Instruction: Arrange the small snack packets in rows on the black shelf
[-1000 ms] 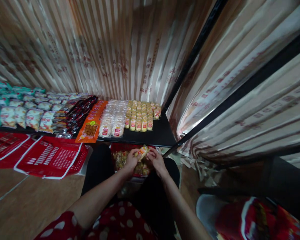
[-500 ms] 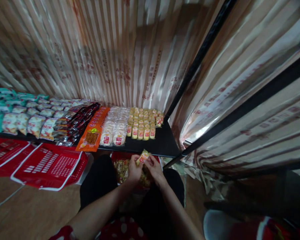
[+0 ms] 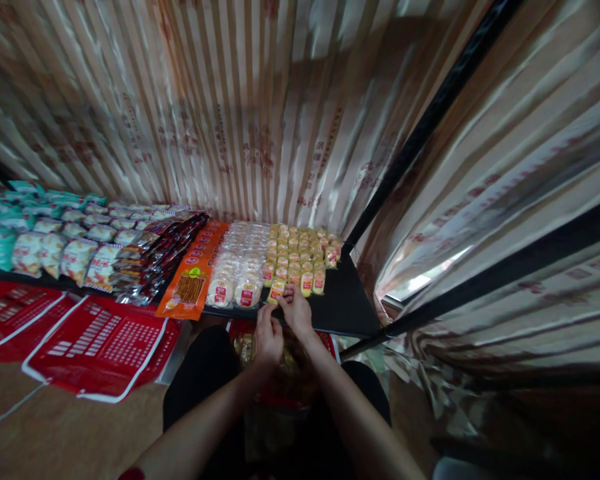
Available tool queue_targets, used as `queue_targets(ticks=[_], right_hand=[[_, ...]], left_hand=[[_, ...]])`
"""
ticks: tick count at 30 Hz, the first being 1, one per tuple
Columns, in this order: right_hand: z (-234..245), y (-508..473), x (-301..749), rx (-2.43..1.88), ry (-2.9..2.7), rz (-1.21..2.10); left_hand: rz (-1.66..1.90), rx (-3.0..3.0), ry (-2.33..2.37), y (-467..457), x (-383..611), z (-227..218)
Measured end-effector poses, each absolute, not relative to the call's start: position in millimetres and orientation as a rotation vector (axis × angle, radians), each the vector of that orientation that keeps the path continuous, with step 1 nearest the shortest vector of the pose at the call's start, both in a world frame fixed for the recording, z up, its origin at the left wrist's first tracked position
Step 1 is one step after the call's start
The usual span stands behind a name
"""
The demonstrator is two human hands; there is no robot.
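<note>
A small yellow snack packet stands at the front of the yellow rows on the black shelf. My right hand has its fingers closed at the packet's right side, by the shelf's front edge. Just below, my left hand has its fingers loosely stretched toward the packet's lower end; contact there is hard to make out. Behind are several rows of matching yellow packets. To their left lie clear-wrapped white round crackers. Between my knees, a red basket holds more wrapped packets, partly hidden by my arms.
On the black shelf also lie an orange snack bag, dark red packets, white bags and teal bags. Red baskets hang over the floor at left. Black poles slant at right before a striped curtain.
Both hands have moved forward from above the basket to the shelf's front edge. The yellow packet now stands before the yellow rows, with the right hand on it. The view has shifted slightly.
</note>
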State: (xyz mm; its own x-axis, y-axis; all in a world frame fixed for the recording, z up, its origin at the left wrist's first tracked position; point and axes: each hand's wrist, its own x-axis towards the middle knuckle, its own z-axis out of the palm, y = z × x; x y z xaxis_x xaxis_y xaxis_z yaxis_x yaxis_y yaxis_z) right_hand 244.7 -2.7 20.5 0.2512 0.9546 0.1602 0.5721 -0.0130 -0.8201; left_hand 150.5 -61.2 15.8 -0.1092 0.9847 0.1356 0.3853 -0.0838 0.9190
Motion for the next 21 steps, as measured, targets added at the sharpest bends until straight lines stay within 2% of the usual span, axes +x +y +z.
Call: queue_targets(ticks=[9,21], right_hand=[[22.8,12.9,230.0,-1.778,-1.604,0.443],[4.8,2.5,229.2,-1.554,-1.629,0.365]], left_hand=[[1.209,1.378,1.503,-38.2,152.6,0.2],[1.258,1.347,1.43,-31.4,149.0,-8.4]])
